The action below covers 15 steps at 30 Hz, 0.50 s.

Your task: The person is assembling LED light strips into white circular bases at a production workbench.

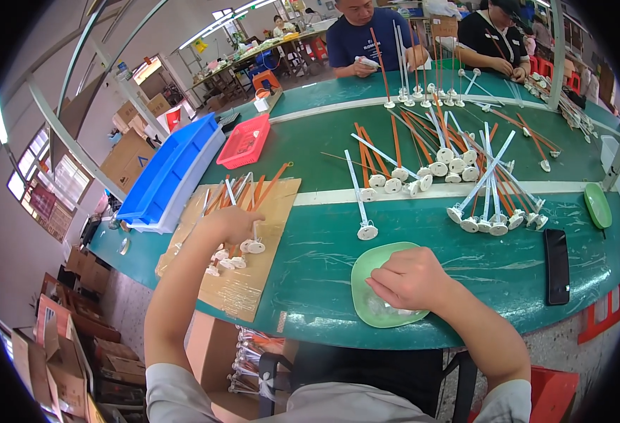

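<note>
My left hand (236, 225) is over a pile of orange and white sticks with round white disc bases, lying on a cardboard sheet (257, 282). Its index finger stretches to the right, above a stick whose white disc (253, 246) pokes out below the hand; the other fingers are mostly hidden. Over a light green dish (365, 275) my right hand (410, 278) is closed, thumb and fingers pressed together. What they pinch, if anything, cannot be made out. Small pale, clear bits lie in the dish. Beyond it, a single white stick with a disc base (368, 231) lies on the green table.
Bundles of disc-based sticks (497, 224) lie to the right and mid-table. A black phone (556, 268) and another green dish (598, 205) are at far right. A blue tray (156, 169) and red basket (244, 141) stand left. Two people work across the table.
</note>
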Tool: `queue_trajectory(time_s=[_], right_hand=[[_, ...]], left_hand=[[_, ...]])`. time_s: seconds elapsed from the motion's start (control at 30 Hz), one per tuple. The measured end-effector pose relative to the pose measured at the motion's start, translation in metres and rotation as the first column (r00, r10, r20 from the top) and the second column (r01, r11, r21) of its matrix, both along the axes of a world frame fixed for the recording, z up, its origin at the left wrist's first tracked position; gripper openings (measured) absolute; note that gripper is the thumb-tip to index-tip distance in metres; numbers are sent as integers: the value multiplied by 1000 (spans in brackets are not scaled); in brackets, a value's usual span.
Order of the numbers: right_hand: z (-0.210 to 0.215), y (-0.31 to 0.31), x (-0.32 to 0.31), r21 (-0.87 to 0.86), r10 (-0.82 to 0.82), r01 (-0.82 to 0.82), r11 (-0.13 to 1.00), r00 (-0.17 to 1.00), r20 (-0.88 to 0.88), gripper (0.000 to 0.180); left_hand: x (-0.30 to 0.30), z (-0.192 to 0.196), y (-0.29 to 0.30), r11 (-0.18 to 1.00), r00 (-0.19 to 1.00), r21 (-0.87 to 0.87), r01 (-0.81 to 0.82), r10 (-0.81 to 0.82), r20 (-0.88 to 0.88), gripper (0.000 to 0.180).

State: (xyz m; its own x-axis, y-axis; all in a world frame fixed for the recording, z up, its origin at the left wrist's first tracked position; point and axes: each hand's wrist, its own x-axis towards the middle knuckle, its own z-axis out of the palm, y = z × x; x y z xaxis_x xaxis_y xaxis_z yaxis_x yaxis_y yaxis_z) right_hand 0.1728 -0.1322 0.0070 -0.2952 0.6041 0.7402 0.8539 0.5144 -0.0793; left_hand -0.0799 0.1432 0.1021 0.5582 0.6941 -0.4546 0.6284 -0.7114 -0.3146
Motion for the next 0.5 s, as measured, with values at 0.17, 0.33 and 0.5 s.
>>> queue_trajectory(time_s=[0.17, 0.33, 0.5], right_hand=[[-3, 3, -1, -24, 15, -15, 1000, 1000, -4, 14], [-5, 4, -2, -63, 21, -19, 998, 999, 25, 13], [1, 3, -11, 144, -35, 62, 988, 983, -180, 20]], left_hand=[[-1, 51, -39, 969, 974, 215, 125, -161, 161, 42], [19, 97, -97, 930, 813, 351, 109, -286, 507, 30], [57, 26, -109, 827, 234, -415, 381, 348, 908, 36]])
